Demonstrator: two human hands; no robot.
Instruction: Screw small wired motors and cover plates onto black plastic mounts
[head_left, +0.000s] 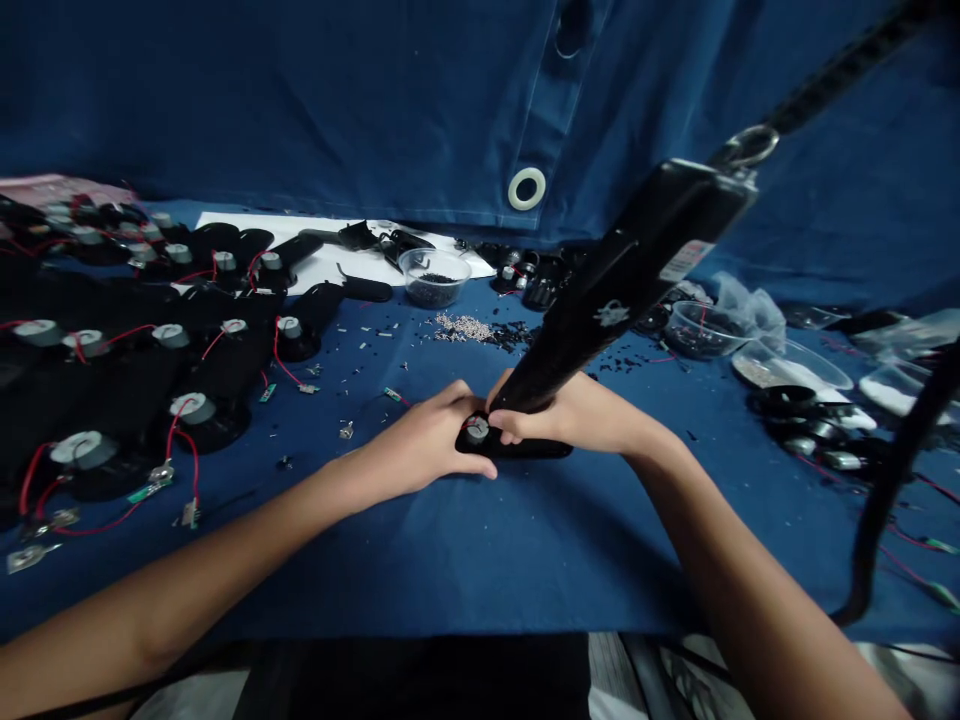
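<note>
In the middle of the blue-covered table lies a black plastic housing (536, 449) with a round silver motor (477, 428) at its left end. My left hand (431, 440) grips that motor end, thumb along the near side and fingers over the far side. My right hand (566, 415) is closed around the lower end of a black electric screwdriver (607, 290), which leans up to the right. Its tip is hidden by my fingers, close to the motor. Past my hands lie a pile of small silver screws (463, 327) and small black pieces (512, 334).
Rows of black housings with motors and red wires (171, 336) fill the left. A clear tub (435, 279) of dark bits stands at the back; another tub (705, 330) and black parts (806, 420) are on the right. A dark cord (892, 500) hangs near my right arm.
</note>
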